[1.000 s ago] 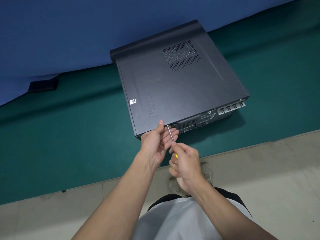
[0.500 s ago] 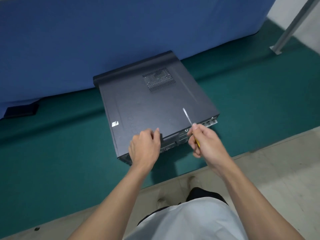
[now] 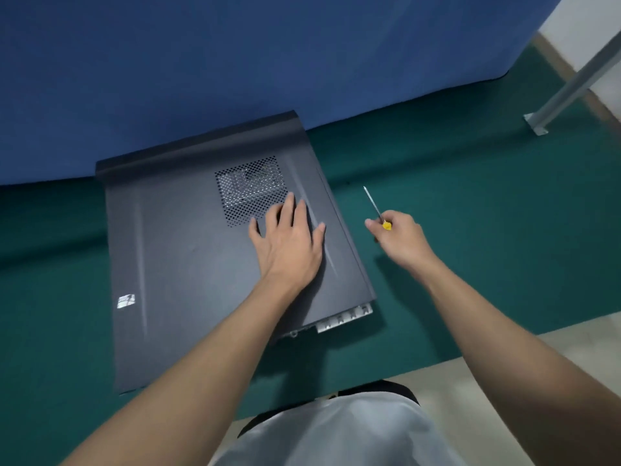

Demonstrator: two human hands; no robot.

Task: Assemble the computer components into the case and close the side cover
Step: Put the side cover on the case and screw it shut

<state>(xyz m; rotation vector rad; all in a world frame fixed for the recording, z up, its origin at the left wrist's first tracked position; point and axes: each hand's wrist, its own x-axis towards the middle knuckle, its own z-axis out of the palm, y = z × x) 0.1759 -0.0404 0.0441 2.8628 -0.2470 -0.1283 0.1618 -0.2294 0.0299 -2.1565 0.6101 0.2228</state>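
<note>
Case: the dark grey computer case [image 3: 188,264] lies flat on the green surface [image 3: 470,247], left of the view's centre. Its far end at 12 o'clock is close to the blue cloth [image 3: 235,62], and its rear end points to 6 o'clock, toward the person.
Side cover: the side cover [image 3: 174,331] sits on top of the case, facing up. It spans the case from end to end, so the case is closed.
Contents: the vent grille [image 3: 248,186], at 1 o'clock on the cover, shows only pale blurred shapes inside. What they are cannot be told.
Left hand: the left hand [image 3: 289,243] lies palm-down on the cover with its fingers straight and spread. The fingertips reach the grille's 5 o'clock corner, and the hand holds nothing.
Right hand: the right hand [image 3: 401,240] is off the case at its 3 o'clock, over the green surface. Its fingers are curled round the yellow handle of a screwdriver [image 3: 373,205].
Screwdriver: the thin metal shaft points to 11 o'clock, apart from the case.
Sticker: a small silvery sticker [image 3: 126,301] sits near the cover's 8 o'clock edge.
Rear: a silver slot bracket [image 3: 346,316] shows at the case's 5 o'clock corner.
Surroundings: a grey metal post [image 3: 571,82] stands at 2 o'clock, and a pale floor [image 3: 504,381] lies at 5 o'clock.
</note>
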